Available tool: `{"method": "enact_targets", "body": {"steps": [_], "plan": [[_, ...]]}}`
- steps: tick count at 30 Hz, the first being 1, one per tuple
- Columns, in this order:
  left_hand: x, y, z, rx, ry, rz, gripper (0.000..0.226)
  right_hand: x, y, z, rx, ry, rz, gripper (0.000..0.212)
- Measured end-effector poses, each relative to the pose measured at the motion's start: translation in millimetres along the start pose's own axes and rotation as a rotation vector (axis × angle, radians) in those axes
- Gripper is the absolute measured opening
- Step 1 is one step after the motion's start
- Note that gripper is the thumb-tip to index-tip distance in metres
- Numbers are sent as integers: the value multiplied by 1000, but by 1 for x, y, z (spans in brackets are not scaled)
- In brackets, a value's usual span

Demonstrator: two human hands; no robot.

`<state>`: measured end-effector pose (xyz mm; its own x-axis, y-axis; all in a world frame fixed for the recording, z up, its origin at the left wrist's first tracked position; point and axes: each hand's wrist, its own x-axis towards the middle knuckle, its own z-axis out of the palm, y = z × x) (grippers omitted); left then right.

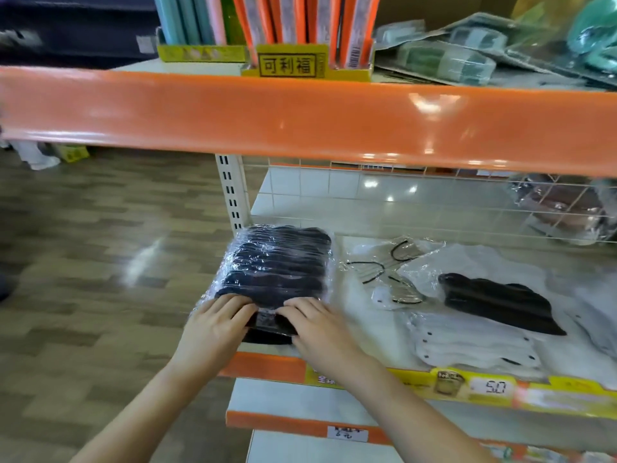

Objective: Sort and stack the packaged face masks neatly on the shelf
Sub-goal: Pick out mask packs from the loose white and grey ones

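Note:
A row of black face masks in clear plastic packs (278,265) lies at the left end of the white middle shelf (360,315). My left hand (217,324) and my right hand (315,325) rest side by side on the near end of that row, fingers flat on the plastic. To the right lie loose packs: a white mask pack with black ear loops (387,272), a black mask pack (500,302) and a white mask pack (467,342) near the front edge.
An orange shelf edge (300,115) runs across just above the hands. The upper shelf holds orange and teal boxed items (290,25) and bagged goods (467,51). A wire grid (434,202) backs the middle shelf, with brown packs (564,205) behind. Wood-look floor lies at left.

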<state>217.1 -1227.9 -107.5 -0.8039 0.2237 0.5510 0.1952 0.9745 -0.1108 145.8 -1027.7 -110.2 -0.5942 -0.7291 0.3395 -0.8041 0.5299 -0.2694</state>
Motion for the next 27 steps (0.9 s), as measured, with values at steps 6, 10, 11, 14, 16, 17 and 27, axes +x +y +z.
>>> {"method": "enact_targets", "body": {"steps": [6,10,11,14,16,17,27], "plan": [[-7,-12,5,-94,-231,8,41,3,2,6,-78,-29,20,48],[-3,-15,6,-153,-291,-37,49,3,3,9,-118,-49,24,55],[-2,-16,6,-152,-296,-35,50,4,3,9,-115,-53,26,58],[1,-16,9,-116,-280,-32,50,5,2,8,-135,-49,32,64],[3,-13,11,-111,-242,-41,47,6,2,8,-158,-25,38,62],[3,-11,13,-104,-222,-45,45,6,3,10,-179,-8,40,60],[3,3,13,-44,-67,-124,39,2,1,22,-230,162,44,47]]}}
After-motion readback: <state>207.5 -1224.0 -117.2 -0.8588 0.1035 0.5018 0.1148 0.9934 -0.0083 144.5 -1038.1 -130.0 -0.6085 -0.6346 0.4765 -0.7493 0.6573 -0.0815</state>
